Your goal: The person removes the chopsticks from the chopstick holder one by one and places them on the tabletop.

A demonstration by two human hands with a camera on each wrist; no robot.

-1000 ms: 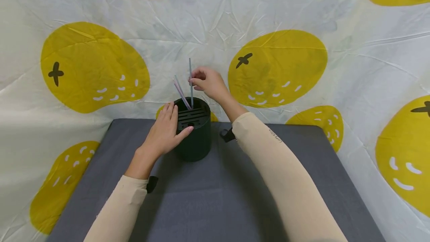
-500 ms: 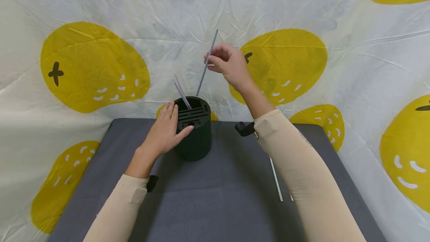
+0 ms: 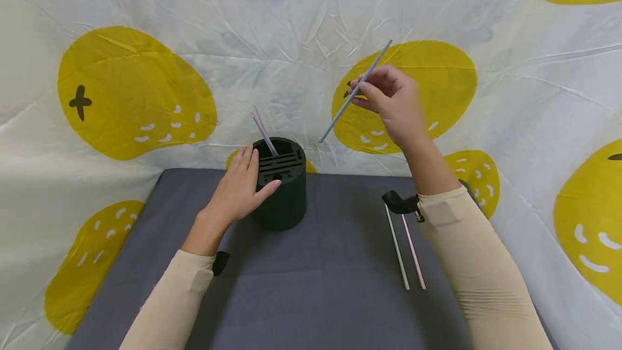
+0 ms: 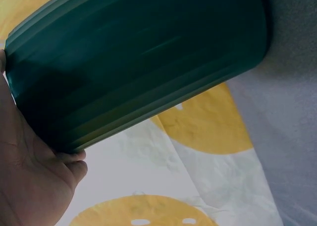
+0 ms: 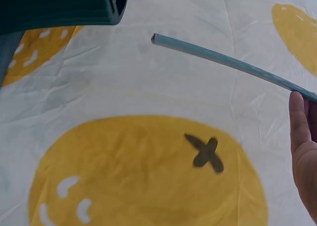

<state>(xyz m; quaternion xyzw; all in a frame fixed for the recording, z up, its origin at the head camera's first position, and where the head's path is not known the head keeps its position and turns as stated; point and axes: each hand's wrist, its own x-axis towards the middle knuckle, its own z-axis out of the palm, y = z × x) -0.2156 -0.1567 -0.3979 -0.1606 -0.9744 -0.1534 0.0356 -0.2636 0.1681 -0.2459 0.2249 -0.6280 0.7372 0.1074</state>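
A dark green round utensil holder (image 3: 283,207) with a slotted top stands near the back edge of the table. My left hand (image 3: 232,190) rests on its rim, fingers straight along the left side and thumb across the front. In the left wrist view the holder's ribbed wall (image 4: 148,62) fills much of the picture. Up and to the right, my right hand (image 3: 393,101) pinches a thin blue straw (image 3: 337,118) between thumb and fingers. The straw slants, its lower end apart from the holder. Several pale straws (image 3: 263,131) lean out of the holder's open back section.
On the grey table (image 3: 301,307), a white straw (image 3: 397,247) and a pink straw (image 3: 413,255) lie side by side, right of the holder. A white curtain (image 3: 291,26) printed with yellow fruit hangs close behind the table.
My right hand has drawn the blue straw up out of the holder and carried it right, tilting it. The two straws on the table have come into view. My left hand stays on the holder.
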